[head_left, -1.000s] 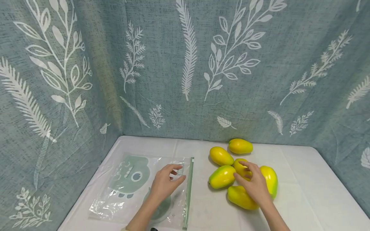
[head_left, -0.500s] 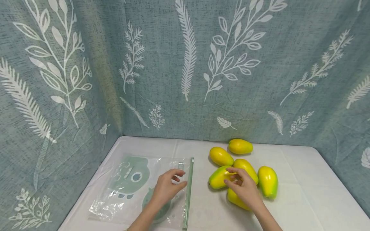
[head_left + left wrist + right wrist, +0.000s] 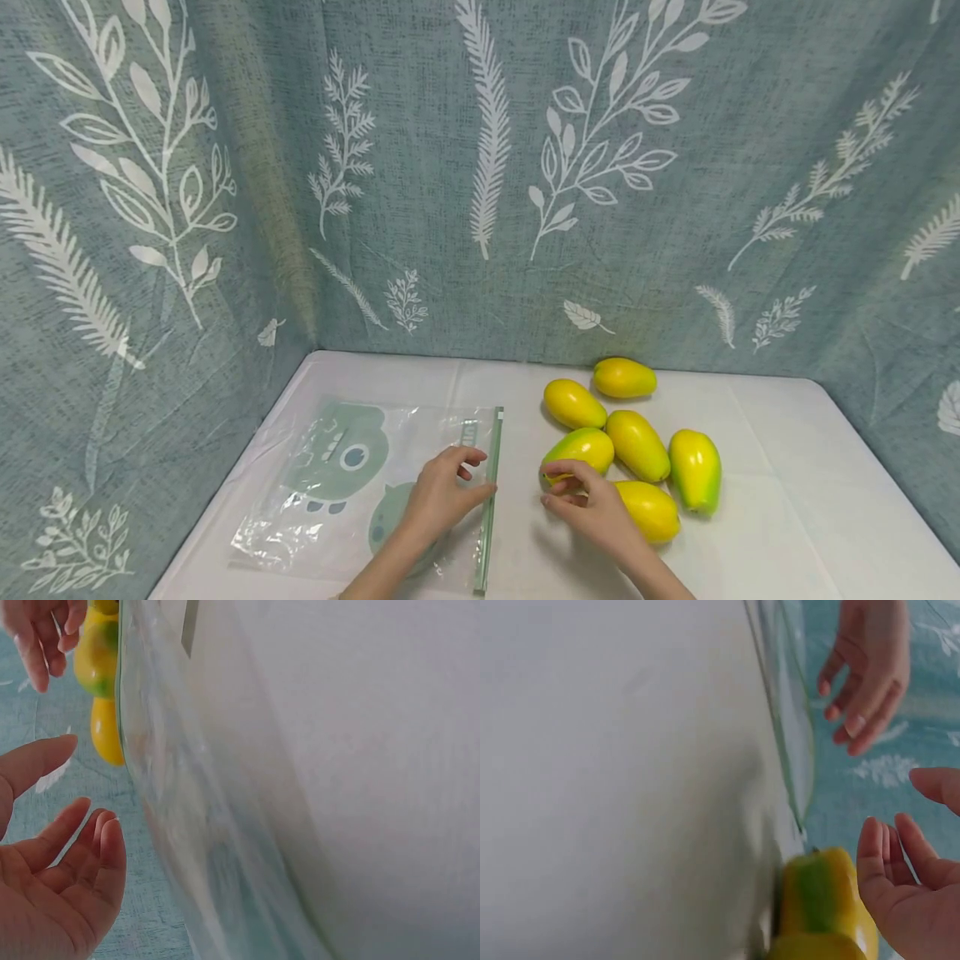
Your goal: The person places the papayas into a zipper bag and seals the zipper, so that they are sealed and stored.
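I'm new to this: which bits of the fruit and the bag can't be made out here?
Head view: the left end of the front fruit, hidden by the right hand.
Head view: part of the lower green figure on the clear bag, hidden by the left hand.
Left wrist view: the bag's printing, too blurred to make out.
Right wrist view: the bottom fruit, cut off by the lower edge.
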The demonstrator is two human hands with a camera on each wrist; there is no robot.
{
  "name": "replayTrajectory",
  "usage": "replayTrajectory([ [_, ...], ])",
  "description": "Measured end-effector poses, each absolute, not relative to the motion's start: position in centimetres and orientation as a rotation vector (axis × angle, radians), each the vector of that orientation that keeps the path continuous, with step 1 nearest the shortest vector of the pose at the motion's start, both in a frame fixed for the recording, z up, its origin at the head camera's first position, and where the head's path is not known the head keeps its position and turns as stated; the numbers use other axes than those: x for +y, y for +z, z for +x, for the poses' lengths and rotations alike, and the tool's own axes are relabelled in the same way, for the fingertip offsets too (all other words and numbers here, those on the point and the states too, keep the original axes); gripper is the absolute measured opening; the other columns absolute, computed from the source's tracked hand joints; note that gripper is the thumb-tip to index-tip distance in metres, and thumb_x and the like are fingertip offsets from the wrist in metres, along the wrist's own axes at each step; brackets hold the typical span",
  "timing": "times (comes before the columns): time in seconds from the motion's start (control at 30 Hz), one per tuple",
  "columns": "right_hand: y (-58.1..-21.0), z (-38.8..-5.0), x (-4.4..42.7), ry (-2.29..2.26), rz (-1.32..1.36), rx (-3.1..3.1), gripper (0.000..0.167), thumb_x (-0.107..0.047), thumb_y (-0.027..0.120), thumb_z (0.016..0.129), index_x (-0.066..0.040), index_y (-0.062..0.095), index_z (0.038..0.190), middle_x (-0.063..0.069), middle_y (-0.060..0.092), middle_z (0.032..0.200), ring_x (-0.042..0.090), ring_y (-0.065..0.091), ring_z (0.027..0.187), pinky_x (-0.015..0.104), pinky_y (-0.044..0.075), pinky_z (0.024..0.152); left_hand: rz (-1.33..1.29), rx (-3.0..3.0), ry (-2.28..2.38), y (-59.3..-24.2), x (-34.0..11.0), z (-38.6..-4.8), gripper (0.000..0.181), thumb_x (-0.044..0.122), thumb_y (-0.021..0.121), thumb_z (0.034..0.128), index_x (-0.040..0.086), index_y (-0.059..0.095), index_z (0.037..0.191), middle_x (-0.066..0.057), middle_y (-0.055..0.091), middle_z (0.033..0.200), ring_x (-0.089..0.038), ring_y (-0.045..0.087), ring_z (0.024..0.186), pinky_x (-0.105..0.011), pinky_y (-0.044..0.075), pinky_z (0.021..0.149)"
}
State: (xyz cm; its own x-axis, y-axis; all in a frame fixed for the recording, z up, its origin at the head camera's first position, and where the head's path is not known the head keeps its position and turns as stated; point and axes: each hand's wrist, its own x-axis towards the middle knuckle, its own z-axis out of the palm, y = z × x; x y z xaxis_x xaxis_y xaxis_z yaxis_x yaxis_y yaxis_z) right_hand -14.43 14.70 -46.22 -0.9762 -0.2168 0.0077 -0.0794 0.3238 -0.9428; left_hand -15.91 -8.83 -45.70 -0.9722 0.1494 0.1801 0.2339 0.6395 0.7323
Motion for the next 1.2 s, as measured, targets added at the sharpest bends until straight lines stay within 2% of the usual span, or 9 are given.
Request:
replayTrajectory([
  [0.17,-47.2,-14.4,13.5,-1.744,-0.387,2.307,0.039,-0.015,0.071,0.089,-0.001,0.059,0.124,0.017,0.060,0.121,0.021,0.059,0.096,0.025,0.053,0.080,-0.326,-2.766,-1.236,-46.0,-8.9,-16.0,0.038,0.020,0.083,0.0749,0.008,0.069,0.108,-0.002,0.066,0.100,-0.017,0.062,0.082,-0.025,0.048,0.063],
  [0.4,-48.5,-14.4,12.1,-1.677,-0.360,2.225,0.043,-0.019,0.070,0.090,-0.005,0.058,0.128,0.009,0.061,0.119,0.018,0.060,0.095,0.029,0.050,0.078,-0.337,-2.769,-1.291,-46.3,-9.1,-15.8,0.037,0.017,0.082,0.0742,0.006,0.069,0.107,-0.005,0.067,0.100,-0.018,0.063,0.082,-0.026,0.050,0.065],
  [0.73,-49.0,-14.8,11.0,-1.763,-0.310,1.935,0.052,-0.016,0.065,0.093,0.005,0.047,0.137,0.011,0.060,0.122,0.022,0.061,0.104,0.036,0.053,0.089,-0.354,-2.757,-1.377,-46.7,-9.4,-15.8,0.036,0.016,0.081,0.0760,0.004,0.068,0.107,-0.008,0.067,0.100,-0.019,0.063,0.080,-0.025,0.050,0.064],
  [0.93,-49.0,-14.8,10.4,-1.828,-0.254,1.747,0.052,-0.011,0.062,0.094,0.010,0.044,0.138,0.012,0.062,0.120,0.021,0.063,0.105,0.036,0.052,0.093,-0.358,-2.759,-1.422,-46.9,-9.5,-15.7,0.036,0.017,0.081,0.0762,0.003,0.068,0.107,-0.009,0.068,0.099,-0.019,0.064,0.079,-0.025,0.051,0.064],
  [1.2,-49.0,-14.7,9.9,-1.871,-0.213,1.659,0.052,-0.007,0.060,0.095,0.009,0.041,0.140,0.011,0.060,0.123,0.018,0.062,0.104,0.036,0.050,0.096,-0.372,-2.760,-1.490,-46.8,-9.7,-15.6,0.035,0.020,0.080,0.0795,0.002,0.069,0.107,-0.009,0.069,0.096,-0.018,0.065,0.079,-0.025,0.052,0.064],
])
